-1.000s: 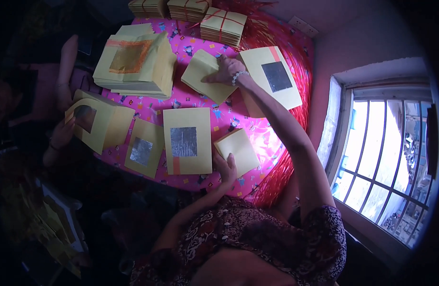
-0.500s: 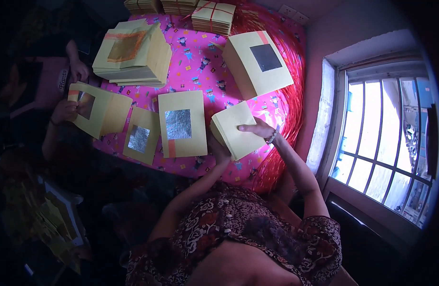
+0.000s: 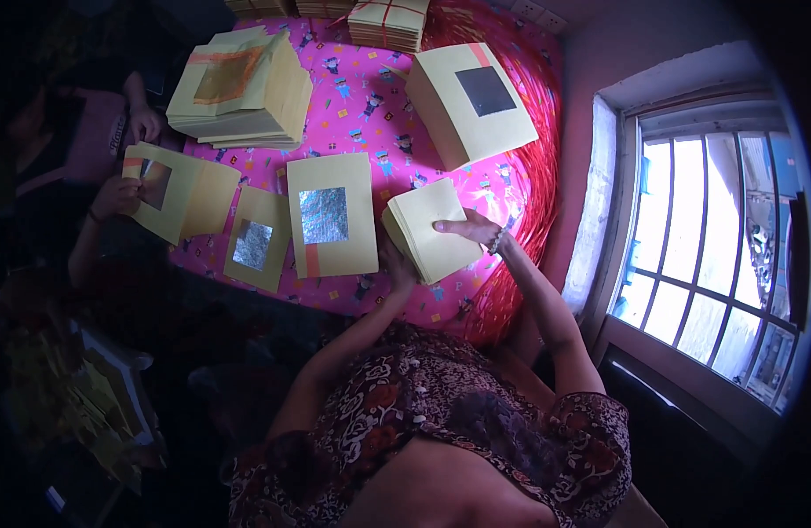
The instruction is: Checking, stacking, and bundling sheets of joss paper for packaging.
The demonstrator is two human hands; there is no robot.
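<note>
A bundle of yellow joss paper [image 3: 430,231], plain side up, is held between my two hands over the pink table. My right hand [image 3: 476,230], with a beaded bracelet at the wrist, grips its right edge with the thumb on top. My left hand [image 3: 400,267] supports the lower left side, its fingers mostly hidden beneath the paper. Just left of it lies a sheet of joss paper with a silver foil square [image 3: 333,216] and an orange stripe. Beside that is a smaller foil-faced sheet [image 3: 254,242], tilted.
A tall joss paper stack [image 3: 471,106] stands at the back right, a larger one [image 3: 238,92] at the back left. Tied bundles [image 3: 388,22] sit at the far edge. Red plastic strands [image 3: 546,189] line the right side by a barred window [image 3: 713,264]. At left, another person's hand [image 3: 117,195] holds joss paper.
The whole view has shifted slightly, with table items appearing a little higher. My hands keep the same hold on the bundle, which is turned slightly.
</note>
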